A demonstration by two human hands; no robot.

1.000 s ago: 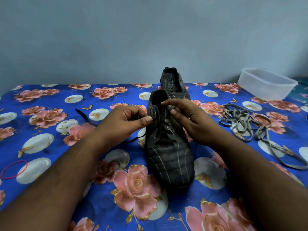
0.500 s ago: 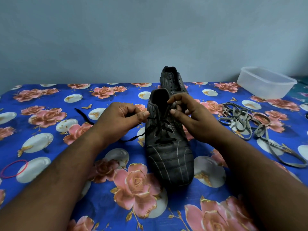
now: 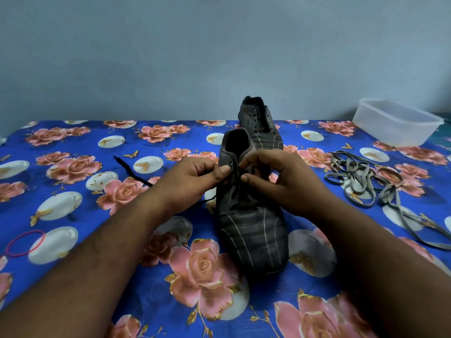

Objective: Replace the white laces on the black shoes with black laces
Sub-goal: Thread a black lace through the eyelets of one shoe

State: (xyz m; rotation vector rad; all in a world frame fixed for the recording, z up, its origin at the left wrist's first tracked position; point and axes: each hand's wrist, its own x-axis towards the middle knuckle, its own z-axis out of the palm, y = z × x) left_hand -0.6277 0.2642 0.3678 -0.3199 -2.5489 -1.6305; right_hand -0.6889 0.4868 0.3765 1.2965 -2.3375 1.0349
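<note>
A black shoe point(image 3: 251, 235) with thin pale stripes stands toe towards me on the flowered cloth. A second black shoe point(image 3: 258, 123) stands just behind it. My left hand point(image 3: 192, 181) pinches the near shoe's left eyelet flap between thumb and curled fingers. My right hand point(image 3: 275, 181) pinches a black lace at the upper eyelets with thumb and forefinger; the lace's tip is hidden by the fingers. The black lace point(image 3: 131, 172) trails left across the cloth, passes under my left hand and enters the shoe's lower eyelets. Removed white laces point(image 3: 353, 176) lie in a loose pile to the right.
A clear plastic container point(image 3: 395, 123) stands at the back right corner. A red rubber band point(image 3: 24, 242) lies at the left near the table edge. The blue flowered cloth point(image 3: 73, 167) covers the whole table, and a plain wall rises behind it.
My right forefinger, stretched over the shoe's opening a second ago, has curled into a pinch with the thumb. Both hands have drawn closer together at the upper eyelets.
</note>
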